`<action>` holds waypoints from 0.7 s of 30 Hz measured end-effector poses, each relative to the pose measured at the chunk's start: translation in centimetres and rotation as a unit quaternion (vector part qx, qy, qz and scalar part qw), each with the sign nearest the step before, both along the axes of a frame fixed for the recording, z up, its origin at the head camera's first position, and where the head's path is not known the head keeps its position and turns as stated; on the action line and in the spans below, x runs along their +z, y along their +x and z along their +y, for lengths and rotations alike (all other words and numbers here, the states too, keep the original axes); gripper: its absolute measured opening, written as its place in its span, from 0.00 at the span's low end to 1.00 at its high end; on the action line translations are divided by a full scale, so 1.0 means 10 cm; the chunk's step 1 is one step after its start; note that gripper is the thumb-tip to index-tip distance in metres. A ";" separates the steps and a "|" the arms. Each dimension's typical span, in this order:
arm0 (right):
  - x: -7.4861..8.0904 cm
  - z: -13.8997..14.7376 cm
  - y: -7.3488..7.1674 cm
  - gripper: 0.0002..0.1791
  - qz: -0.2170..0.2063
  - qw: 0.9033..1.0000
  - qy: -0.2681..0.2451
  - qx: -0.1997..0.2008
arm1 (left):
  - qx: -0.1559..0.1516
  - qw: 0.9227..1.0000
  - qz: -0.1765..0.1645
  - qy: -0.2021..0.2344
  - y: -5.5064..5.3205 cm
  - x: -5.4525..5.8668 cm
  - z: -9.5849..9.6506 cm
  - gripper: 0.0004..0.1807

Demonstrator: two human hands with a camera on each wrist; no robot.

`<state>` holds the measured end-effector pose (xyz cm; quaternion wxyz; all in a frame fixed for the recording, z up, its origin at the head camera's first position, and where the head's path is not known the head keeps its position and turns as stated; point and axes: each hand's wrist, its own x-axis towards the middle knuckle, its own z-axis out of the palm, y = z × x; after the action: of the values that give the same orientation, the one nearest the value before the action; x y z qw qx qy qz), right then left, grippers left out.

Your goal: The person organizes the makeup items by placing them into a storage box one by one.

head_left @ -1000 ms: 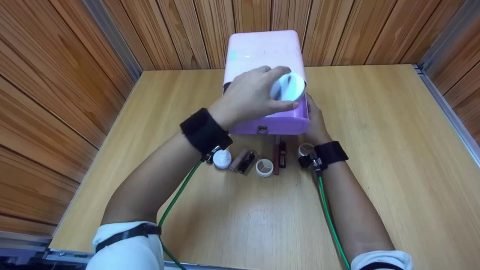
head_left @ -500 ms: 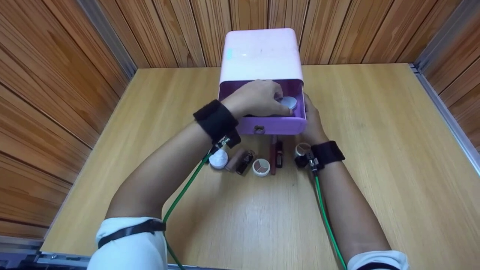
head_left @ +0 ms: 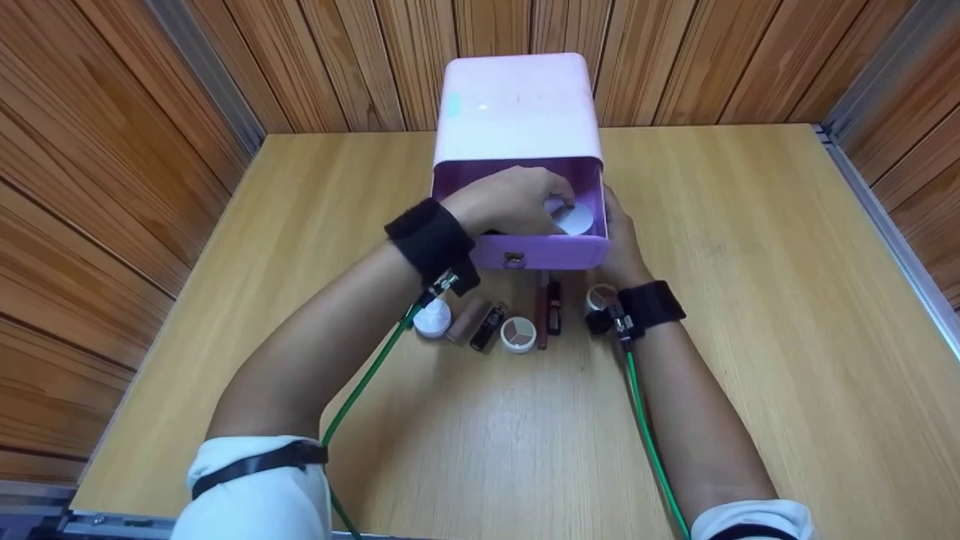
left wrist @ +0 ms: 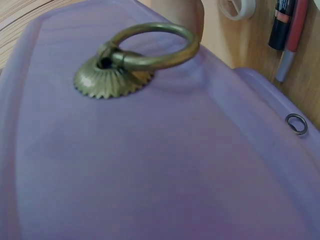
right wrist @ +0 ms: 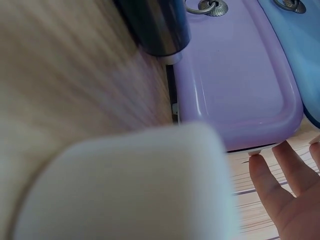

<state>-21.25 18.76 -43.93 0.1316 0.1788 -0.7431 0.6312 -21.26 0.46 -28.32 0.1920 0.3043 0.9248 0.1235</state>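
A pink drawer box point(head_left: 517, 109) stands at the back of the table with its purple upper drawer point(head_left: 551, 253) pulled out. My left hand point(head_left: 514, 196) reaches into this drawer, holding a round white jar point(head_left: 576, 219) between thumb and fingers near the front right corner. A brass ring pull point(left wrist: 157, 47) on the drawer front fills much of the left wrist view. My right hand point(head_left: 624, 240) rests against the box's right side. In the right wrist view its straight fingers point(right wrist: 267, 182) touch the box's edge beside the lower purple drawer point(right wrist: 240, 75).
Before the box lie a white-lidded jar point(head_left: 433, 319), a dark tube point(head_left: 489, 326), a three-colour pot point(head_left: 518, 334), a reddish-brown pencil point(head_left: 541, 315) and a black tube point(head_left: 554, 307). Another pot point(head_left: 601, 297) sits by my right wrist. Wooden walls point(head_left: 360, 67) enclose the table.
My left hand has lowered the white jar from above the open drawer down into it, then slightly towards the drawer's front. My right hand stays at the box's side.
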 end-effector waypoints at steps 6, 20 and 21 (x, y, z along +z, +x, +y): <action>0.03 0.01 -0.01 0.42 0.001 1.000 0.003 0.002 | -0.022 1.000 -0.001 -0.004 -0.02 0.01 -0.02 0.21; -0.01 0.02 -0.01 0.42 -0.020 1.000 -0.014 0.007 | -0.078 0.996 0.013 0.030 -0.01 -0.02 -0.11 0.16; -0.01 0.02 -0.02 0.41 -0.018 1.000 -0.013 0.007 | -0.082 0.996 0.012 0.031 0.00 -0.01 -0.12 0.16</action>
<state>-21.42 18.97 -44.00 0.1165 0.1707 -0.7360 0.6447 -21.26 -0.76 -28.44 0.1806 0.3859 0.8950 0.1320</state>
